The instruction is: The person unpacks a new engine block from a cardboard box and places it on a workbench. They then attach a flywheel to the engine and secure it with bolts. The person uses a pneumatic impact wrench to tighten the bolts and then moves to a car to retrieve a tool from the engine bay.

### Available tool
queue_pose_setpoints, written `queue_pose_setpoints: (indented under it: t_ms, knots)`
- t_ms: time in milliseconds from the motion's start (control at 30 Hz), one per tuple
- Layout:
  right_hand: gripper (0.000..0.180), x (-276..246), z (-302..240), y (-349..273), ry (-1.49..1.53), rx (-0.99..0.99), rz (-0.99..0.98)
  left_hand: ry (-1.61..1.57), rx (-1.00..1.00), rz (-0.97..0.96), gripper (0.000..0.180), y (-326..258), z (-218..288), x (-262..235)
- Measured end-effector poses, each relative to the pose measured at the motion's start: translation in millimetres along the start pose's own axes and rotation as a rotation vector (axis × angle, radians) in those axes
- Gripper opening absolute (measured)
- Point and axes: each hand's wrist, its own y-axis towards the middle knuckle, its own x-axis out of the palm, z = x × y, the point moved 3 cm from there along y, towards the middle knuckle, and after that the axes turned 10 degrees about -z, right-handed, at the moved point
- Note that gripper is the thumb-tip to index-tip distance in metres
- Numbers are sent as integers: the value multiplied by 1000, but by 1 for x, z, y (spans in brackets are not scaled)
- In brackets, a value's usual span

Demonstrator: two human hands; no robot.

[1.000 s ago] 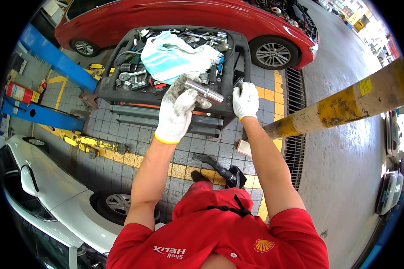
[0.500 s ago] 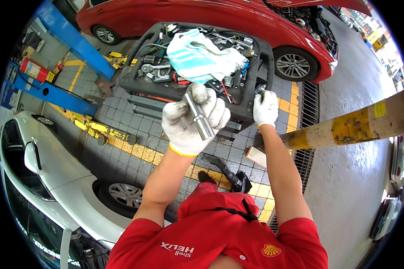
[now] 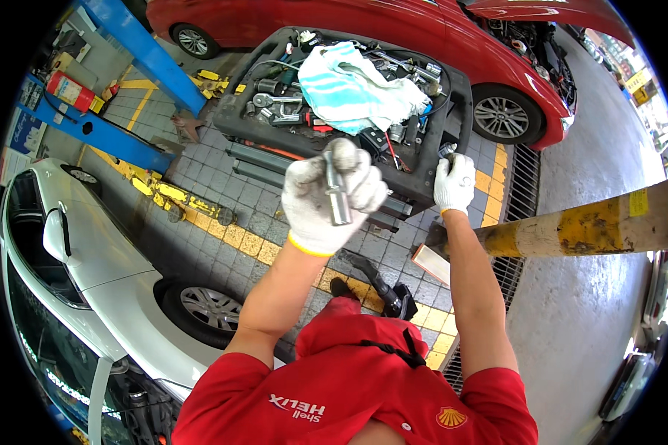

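Observation:
In front of the cart, my left hand [image 3: 332, 194], in a soiled white knit glove, is closed around a long shiny metal socket [image 3: 338, 194]. The socket's wider end points down towards me, and my thumb and fingers press its upper part. My right hand [image 3: 454, 184], also gloved, is at the near right corner of the black tool cart [image 3: 417, 169]. Its fingers are curled, and a small metal piece [image 3: 447, 150] shows beside the fingertips. Whether they grip that piece or the cart's edge is hidden.
A white and turquoise towel [image 3: 356, 87] covers part of the tools on the cart, beside a ratchet [image 3: 266, 99]. A red car [image 3: 349, 22] with raised hood stands behind. A silver car [image 3: 119, 245] is at left, a yellow-black post [image 3: 571, 222] at right.
The socket in my left hand has turned to point more steeply down in view. The view has shifted, so the cart appears farther right. My right hand stays at the cart's corner.

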Motion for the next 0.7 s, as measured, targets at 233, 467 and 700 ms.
queue_pose_setpoints:
  t_ms: [233, 467, 700]
  knots:
    - [18, -1, 1, 1, 11, -21, -5, 311, 165, 956, 35, -91, 38, -131]
    - [21, 0, -6, 2, -96, 3, -32, 432, -38, 1225, 24, -134, 32, -220]
    - [22, -3, -15, 8, -173, 91, -74, 410, -111, 1301, 28, -125, 32, -233]
